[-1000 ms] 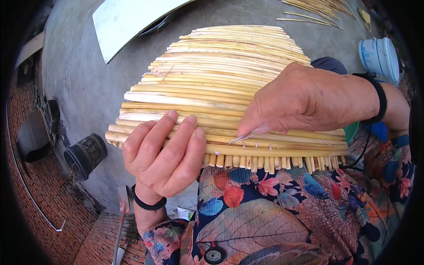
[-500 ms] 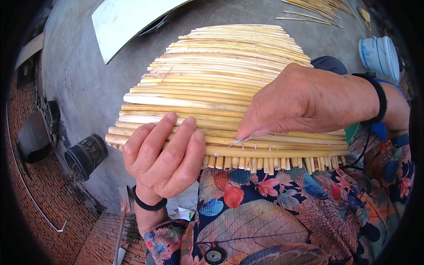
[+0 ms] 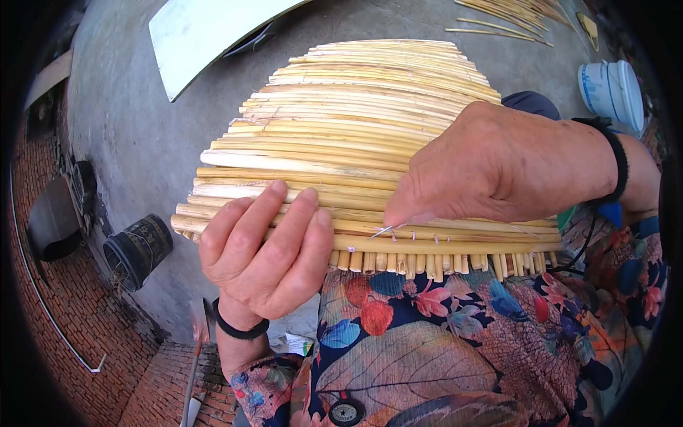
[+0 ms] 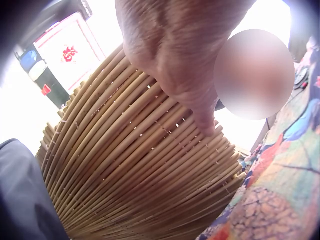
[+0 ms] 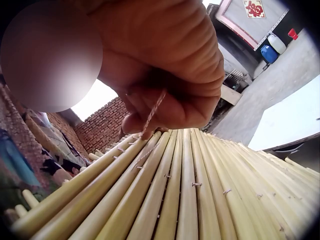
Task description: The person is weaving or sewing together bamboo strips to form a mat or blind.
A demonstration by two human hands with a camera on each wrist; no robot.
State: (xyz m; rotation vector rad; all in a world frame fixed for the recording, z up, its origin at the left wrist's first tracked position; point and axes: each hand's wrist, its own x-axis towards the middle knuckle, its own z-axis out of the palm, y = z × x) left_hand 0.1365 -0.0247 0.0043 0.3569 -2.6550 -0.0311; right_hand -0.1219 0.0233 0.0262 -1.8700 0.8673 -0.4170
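A panel of pale stalks [image 3: 306, 153], stitched side by side with thread, lies across the person's front. The left hand [image 3: 267, 249] grips its near left edge, fingers on top; in the left wrist view the thumb of that hand [image 4: 185, 55] is against the underside. Above the near edge, the right hand [image 3: 498, 167] pinches a thin metal needle [image 3: 382, 231], whose tip rests near the outermost stalks. A twisted thread [image 5: 155, 110] runs from the curled fingers of the right hand [image 5: 165, 60] toward the stitches in the right wrist view.
A white board [image 3: 213, 35] stands beyond the panel. Loose stalks [image 3: 505, 21] lie on the floor at the back right, near a white-blue bucket [image 3: 610, 92]. To the left are a black bucket [image 3: 139, 252] and a brick surface [image 3: 78, 327]. A long-handled tool [image 3: 194, 363] is at lower left.
The right hand has turned slightly and shifted a little to the right, with the needle moving slightly along. The left hand has kept its grip nearly in place.
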